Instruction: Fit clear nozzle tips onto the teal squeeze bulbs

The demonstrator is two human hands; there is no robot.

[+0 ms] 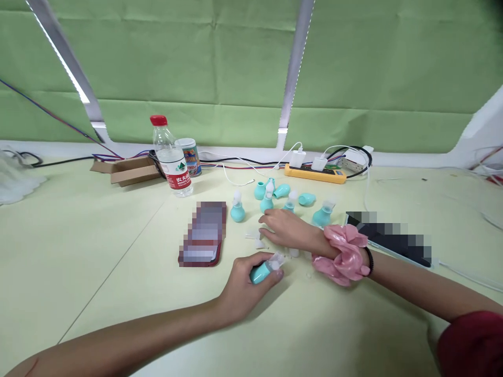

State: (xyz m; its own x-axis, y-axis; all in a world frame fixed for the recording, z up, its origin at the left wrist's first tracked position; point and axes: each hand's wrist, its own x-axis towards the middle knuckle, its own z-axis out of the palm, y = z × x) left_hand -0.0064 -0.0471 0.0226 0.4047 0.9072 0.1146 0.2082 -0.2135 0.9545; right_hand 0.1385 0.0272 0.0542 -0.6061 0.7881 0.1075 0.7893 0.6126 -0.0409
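The left hand [245, 283] holds a small teal rubber bulb with a clear plastic tip [264, 270] low over the pale green tabletop [118, 262], grip pressed around its body. The right hand [286, 230] lies flat, fingers spread, apparently on small clear plastic caps [255, 238]. A careless sweep could topple the upright teal bulbs [271, 199] behind or scatter the caps.

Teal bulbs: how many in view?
8. One in the left hand; seven on the table beyond the right hand. The hands may hide more.
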